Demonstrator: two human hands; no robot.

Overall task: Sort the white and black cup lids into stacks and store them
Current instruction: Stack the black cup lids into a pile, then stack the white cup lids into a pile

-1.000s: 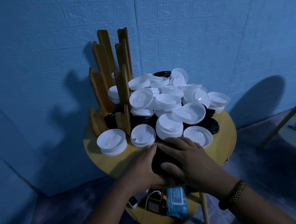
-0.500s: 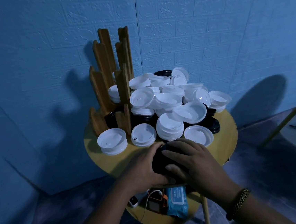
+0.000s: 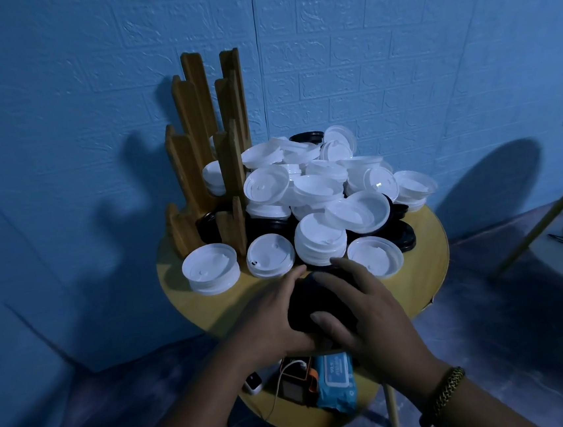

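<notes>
A dark, squat stack of black lids (image 3: 311,301) sits at the near edge of the desk (image 3: 426,268), lower centre of the frame, in front of a jumbled heap of white lids (image 3: 319,189). The left hand (image 3: 270,321) and right hand (image 3: 372,314) grasp it from either side, fingers curled round it. Compared with a second ago, the right fingers arch higher; the stack has not moved.

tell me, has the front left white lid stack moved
No. The white lid stack sits in the same spot, just in front of the wooden rack.
</notes>
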